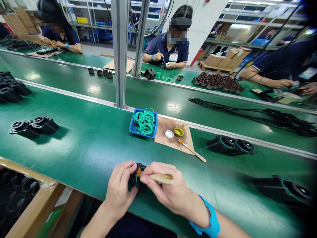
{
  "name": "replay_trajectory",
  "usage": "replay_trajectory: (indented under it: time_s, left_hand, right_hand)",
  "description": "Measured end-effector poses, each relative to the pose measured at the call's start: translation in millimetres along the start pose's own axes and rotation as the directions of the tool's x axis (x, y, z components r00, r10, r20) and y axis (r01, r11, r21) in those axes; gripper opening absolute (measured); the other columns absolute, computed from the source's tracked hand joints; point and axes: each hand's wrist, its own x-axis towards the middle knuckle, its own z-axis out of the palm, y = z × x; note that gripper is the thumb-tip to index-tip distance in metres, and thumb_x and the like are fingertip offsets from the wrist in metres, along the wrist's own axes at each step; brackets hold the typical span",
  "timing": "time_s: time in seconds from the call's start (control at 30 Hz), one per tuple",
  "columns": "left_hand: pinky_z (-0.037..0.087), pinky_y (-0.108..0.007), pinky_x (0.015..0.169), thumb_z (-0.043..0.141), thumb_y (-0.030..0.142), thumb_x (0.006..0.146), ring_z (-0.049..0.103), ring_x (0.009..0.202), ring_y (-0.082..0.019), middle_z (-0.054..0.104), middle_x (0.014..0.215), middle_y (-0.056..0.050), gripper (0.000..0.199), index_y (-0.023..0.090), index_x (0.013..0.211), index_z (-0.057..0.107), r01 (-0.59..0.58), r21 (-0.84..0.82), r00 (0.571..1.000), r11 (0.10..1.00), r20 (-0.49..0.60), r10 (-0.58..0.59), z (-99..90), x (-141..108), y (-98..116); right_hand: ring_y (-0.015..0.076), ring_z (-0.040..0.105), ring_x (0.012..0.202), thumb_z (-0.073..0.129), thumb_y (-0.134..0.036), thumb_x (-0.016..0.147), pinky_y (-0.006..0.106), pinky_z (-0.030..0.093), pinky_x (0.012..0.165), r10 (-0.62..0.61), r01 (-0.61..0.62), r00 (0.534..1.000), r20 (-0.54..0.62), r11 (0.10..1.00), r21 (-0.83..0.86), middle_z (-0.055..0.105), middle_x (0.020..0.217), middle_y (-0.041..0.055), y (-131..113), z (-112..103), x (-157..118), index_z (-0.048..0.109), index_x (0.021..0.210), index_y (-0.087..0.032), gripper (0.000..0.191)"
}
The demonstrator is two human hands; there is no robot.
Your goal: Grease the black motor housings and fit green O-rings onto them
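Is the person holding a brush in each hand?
No, only the right hand holds a brush; the left hand holds a black part.

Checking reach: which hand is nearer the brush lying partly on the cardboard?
Right: the right hand is below-left of that brush in view; the left hand farther left, on a black part.

Bright blue right wristband [214, 219]
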Motion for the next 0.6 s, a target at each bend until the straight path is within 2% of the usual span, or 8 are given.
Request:
replay_trajectory:
  time_s: [0.17,0.33,0.5,0.6]
  left_hand:
    - [0.057,-0.041,0.09,0.059,0.017,0.087,0.067,0.107,-0.027,0.069,0.115,-0.014,0.038,0.016,0.125,0.053,0.017,-0.007,0.999,1.0,0.037,-0.017,-0.2,4.9,1.7]
    - [0.058,-0.041,0.089,0.064,0.014,0.08,0.069,0.105,-0.028,0.07,0.113,-0.014,0.041,0.016,0.12,0.055,0.07,0.012,0.997,0.997,0.025,-0.07,-0.2,9.0,1.2]
    - [0.059,-0.038,0.088,0.068,0.01,0.074,0.071,0.103,-0.026,0.071,0.111,-0.012,0.043,0.018,0.114,0.056,0.137,-0.049,0.991,0.989,0.015,-0.137,-2.5,12.1,-1.6]
    - [0.058,-0.036,0.09,0.071,0.007,0.069,0.071,0.104,-0.025,0.071,0.113,-0.01,0.049,0.019,0.114,0.056,0.205,-0.093,0.979,0.974,0.035,-0.203,-3.6,13.1,-2.6]
  right_hand:
    - [0.0141,0.048,0.055,0.039,-0.024,0.105,0.027,0.04,0.056,-0.144,0.148,0.988,0.062,0.987,-0.059,0.059,0.063,0.0012,-2.8,-0.2,-8.2,0.055,0.08,-0.018,0.03]
    - [0.0158,0.045,0.058,0.034,-0.017,0.104,0.031,0.035,0.057,-0.286,0.312,0.937,0.202,0.944,-0.109,0.057,0.064,0.0027,4.0,-1.2,-20.9,0.057,0.079,-0.016,0.035]
    - [0.0159,0.041,0.057,0.033,-0.02,0.105,0.031,0.032,0.057,-0.309,0.374,0.89,0.334,0.915,-0.149,0.053,0.062,0.0008,15.9,-11.1,-23.0,0.057,0.076,-0.017,0.039]
    - [0.0163,0.044,0.058,0.028,-0.024,0.107,0.032,0.034,0.057,-0.286,0.345,0.903,0.321,0.928,-0.142,0.054,0.062,0.0015,24.6,-21.3,-20.7,0.056,0.077,-0.018,0.041]
